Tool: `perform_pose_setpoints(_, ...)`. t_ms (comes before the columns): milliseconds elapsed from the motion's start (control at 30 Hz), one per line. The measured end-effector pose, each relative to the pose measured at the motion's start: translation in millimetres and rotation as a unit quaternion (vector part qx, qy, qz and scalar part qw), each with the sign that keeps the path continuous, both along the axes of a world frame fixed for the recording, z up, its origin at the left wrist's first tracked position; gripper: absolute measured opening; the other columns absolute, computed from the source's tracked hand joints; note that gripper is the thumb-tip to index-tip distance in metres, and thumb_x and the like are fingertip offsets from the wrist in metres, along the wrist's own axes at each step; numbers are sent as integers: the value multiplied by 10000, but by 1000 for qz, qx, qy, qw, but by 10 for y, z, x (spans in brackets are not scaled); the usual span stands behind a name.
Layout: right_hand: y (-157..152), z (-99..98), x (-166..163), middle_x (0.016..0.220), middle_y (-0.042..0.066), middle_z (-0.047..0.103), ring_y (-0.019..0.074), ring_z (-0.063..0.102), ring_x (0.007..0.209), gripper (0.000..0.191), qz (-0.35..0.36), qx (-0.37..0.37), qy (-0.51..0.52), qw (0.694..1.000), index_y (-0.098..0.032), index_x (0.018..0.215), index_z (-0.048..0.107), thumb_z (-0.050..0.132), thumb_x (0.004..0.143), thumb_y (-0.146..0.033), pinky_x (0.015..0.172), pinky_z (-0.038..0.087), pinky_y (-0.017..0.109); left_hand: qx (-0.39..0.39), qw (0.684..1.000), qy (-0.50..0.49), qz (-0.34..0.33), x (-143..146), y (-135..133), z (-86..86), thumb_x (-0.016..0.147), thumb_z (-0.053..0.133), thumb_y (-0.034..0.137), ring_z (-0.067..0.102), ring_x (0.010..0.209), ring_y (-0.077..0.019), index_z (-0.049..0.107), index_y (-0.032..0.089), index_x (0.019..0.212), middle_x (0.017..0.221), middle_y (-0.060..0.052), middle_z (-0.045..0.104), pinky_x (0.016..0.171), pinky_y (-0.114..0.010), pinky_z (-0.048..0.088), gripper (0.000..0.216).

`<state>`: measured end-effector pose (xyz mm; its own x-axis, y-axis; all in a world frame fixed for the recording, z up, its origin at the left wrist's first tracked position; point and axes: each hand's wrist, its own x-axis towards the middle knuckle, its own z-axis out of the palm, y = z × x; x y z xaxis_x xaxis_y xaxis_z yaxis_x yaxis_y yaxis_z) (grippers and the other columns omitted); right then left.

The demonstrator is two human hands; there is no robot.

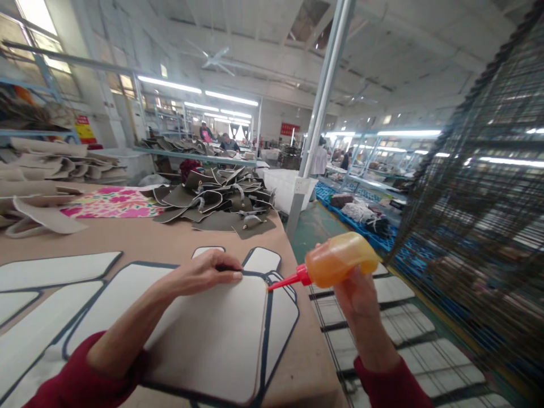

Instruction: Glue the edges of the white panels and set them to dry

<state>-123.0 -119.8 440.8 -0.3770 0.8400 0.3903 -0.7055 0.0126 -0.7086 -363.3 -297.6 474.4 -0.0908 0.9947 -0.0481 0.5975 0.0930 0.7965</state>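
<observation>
A white panel with a dark blue border (212, 334) lies tilted before me, resting over other panels on the table. My left hand (210, 273) pinches its far edge between thumb and fingers. In my right hand (357, 292) is a squeeze bottle (340, 258) of amber liquid, tipped sideways with its red nozzle (287, 279) pointing left. The nozzle's tip touches or nearly touches the panel's border at the far right corner. The fingers of my right hand are partly hidden behind the bottle.
More bordered white panels (38, 269) spread across the tan table (272, 235). Behind them sit a heap of dark grey pieces (212, 198), a floral cloth (114, 203) and beige pieces (46, 164). Right of the table's edge, a wire rack (395, 317) holds panels. A metal post (321, 96) stands beyond.
</observation>
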Motion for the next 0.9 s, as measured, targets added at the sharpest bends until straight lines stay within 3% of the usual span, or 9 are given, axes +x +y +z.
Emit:
perform_pose_setpoints(267, 35, -83, 32, 899, 47, 759, 280, 700, 867, 431, 0, 23, -15, 1000, -272, 939, 719, 856, 565, -439, 953, 486, 580, 22, 997, -45, 59, 21, 72, -26, 712, 658, 441, 461, 589, -152, 685, 167, 658, 615, -6, 559, 521, -239, 323, 280)
perform_pose_setpoints(567, 98, -111, 51, 995, 55, 753, 304, 695, 933, 584, 14, 25, -46, 999, -269, 1022, 701, 882, 505, -473, 934, 506, 578, 12, 986, -137, 95, -113, 179, -246, 678, 714, 428, 449, 529, -146, 678, 172, 650, 575, -8, 560, 487, -242, 300, 260)
perform_pose_setpoints(900, 128, -80, 41, 962, 28, 759, 246, 704, 853, 572, 60, 11, -50, 997, -276, 979, 719, 907, 460, -426, 905, 552, 480, -19, 973, -194, 121, -80, 188, -302, 658, 738, 446, 483, 508, -140, 702, 165, 687, 592, -13, 602, 480, -239, 322, 285)
